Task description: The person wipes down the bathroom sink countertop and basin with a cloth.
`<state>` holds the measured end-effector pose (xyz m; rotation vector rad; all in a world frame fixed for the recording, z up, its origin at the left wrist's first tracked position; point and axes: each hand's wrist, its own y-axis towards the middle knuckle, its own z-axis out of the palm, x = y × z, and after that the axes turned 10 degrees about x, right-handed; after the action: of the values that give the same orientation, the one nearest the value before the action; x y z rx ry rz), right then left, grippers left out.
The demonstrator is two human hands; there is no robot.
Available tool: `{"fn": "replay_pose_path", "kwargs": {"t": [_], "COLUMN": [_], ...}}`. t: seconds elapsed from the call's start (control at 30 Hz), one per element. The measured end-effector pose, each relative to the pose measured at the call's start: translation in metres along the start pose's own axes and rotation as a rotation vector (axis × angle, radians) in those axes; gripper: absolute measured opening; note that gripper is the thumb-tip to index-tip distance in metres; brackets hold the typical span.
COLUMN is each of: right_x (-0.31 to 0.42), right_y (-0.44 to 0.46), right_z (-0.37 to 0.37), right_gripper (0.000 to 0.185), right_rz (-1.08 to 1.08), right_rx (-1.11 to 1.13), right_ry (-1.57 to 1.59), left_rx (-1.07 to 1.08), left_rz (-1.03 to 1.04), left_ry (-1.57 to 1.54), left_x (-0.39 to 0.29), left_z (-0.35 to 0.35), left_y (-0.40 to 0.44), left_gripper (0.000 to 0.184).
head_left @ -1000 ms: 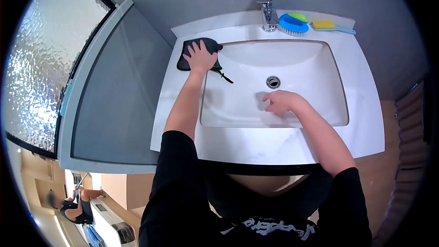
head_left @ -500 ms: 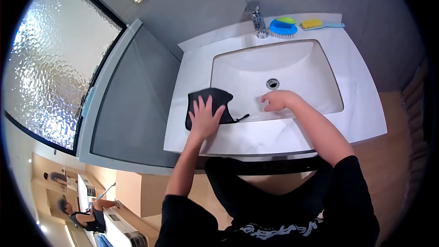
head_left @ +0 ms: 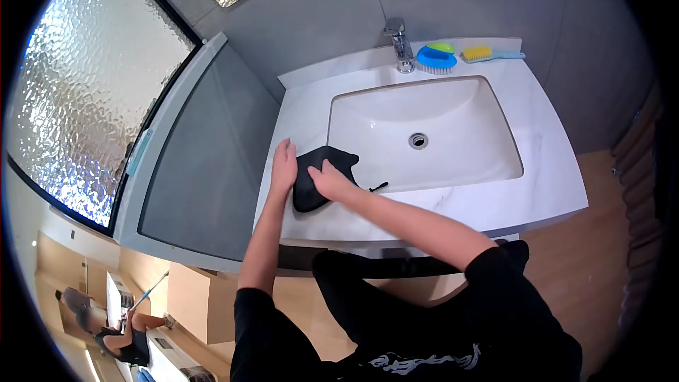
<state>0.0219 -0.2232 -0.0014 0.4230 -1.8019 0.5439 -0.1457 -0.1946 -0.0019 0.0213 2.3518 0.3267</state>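
Note:
A black pouch [head_left: 307, 191], soft-looking and with a short dark cord [head_left: 380, 187] at its right side, lies on the countertop by the sink's front left corner. My left hand [head_left: 284, 165] is at the pouch's left edge, its fingers stretched out and close together. On top of the pouch rests my right hand [head_left: 331, 181], with thumb and fingers apart; some of its fingers are hidden under the hand. Neither hand visibly grips the pouch.
Behind the white sink [head_left: 396, 120] stands a chrome faucet [head_left: 402, 48]. A blue and green scrub brush [head_left: 436, 58] and a yellow-headed brush [head_left: 488, 54] lie on the back ledge. Left is a grey panel [head_left: 209, 148]. Other people [head_left: 127, 339] are at the lower left.
My right hand has moved left from over the sink onto the pouch. My left hand has slid off the pouch's top to its left edge. The view has shifted slightly.

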Motion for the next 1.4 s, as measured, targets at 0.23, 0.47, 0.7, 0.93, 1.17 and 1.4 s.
{"fn": "replay_pose_path", "kwargs": {"t": [0.23, 0.47, 0.7, 0.93, 1.17, 1.4], "right_x": [-0.029, -0.028, -0.031, -0.032, -0.078, -0.142], "right_y": [0.029, 0.079, 0.132, 0.152, 0.149, 0.093], "right_z": [-0.008, -0.033, -0.071, -0.079, -0.097, -0.158], "right_gripper": [0.076, 0.065, 0.071, 0.073, 0.075, 0.070], "right_rz": [0.047, 0.286, 0.550, 0.676, 0.823, 0.926], "right_rx": [-0.037, -0.263, -0.407, -0.401, -0.388, -0.523], "right_ry": [-0.133, -0.104, -0.030, -0.010, -0.256, -0.750], "left_rx": [-0.101, -0.062, 0.062, 0.074, 0.092, 0.086], "left_rz": [0.053, -0.048, 0.041, 0.022, 0.000, 0.031], "left_ry": [-0.175, -0.220, 0.292, 0.356, 0.352, 0.381], "left_x": [0.014, -0.006, -0.016, -0.015, -0.019, -0.012], "left_z": [0.019, 0.020, 0.025, 0.027, 0.025, 0.027], "left_y": [0.060, 0.048, 0.047, 0.046, 0.045, 0.047], "left_gripper": [0.038, 0.036, 0.040, 0.044, 0.047, 0.047]}}
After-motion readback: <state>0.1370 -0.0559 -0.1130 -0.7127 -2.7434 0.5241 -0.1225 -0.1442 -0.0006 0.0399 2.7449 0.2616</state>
